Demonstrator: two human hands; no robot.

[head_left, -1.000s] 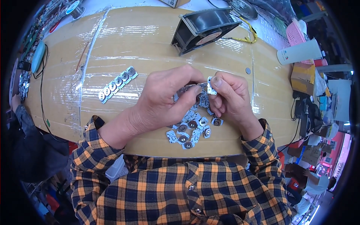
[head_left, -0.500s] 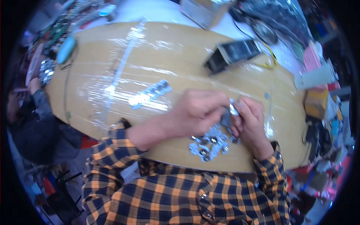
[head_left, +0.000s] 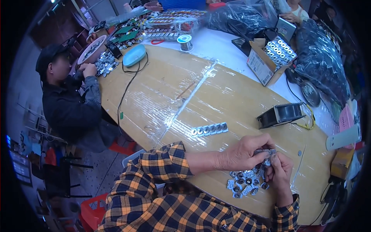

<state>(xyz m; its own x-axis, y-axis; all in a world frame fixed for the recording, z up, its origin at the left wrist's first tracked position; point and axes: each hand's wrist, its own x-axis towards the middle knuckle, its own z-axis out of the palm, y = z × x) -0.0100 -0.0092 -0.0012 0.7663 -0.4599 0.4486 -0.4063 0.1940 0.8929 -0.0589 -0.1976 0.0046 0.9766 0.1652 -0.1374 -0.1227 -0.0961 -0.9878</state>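
Observation:
My left hand (head_left: 245,153) and my right hand (head_left: 281,169) meet over the near right part of the table. Both are closed, fingertips pinching small silvery metal parts (head_left: 267,157) between them; how many is hidden by the fingers. Just below lies a loose pile of small light-coloured plates with round dark centres (head_left: 245,182), partly covered by my left wrist. Farther left, a neat row of the same round-centred pieces (head_left: 209,129) lies side by side on the table.
A black square fan (head_left: 281,115) stands right of the row, its yellow cable behind it. An open cardboard box (head_left: 259,66) holds trays of round parts. A solder spool (head_left: 185,43) and blue dish (head_left: 134,56) sit farther back. A co-worker (head_left: 69,92) handles metal pieces at left.
The view has swung up and to the left, bringing the co-worker and table's far side into sight. My hands remain together over the pile, now closer to each other.

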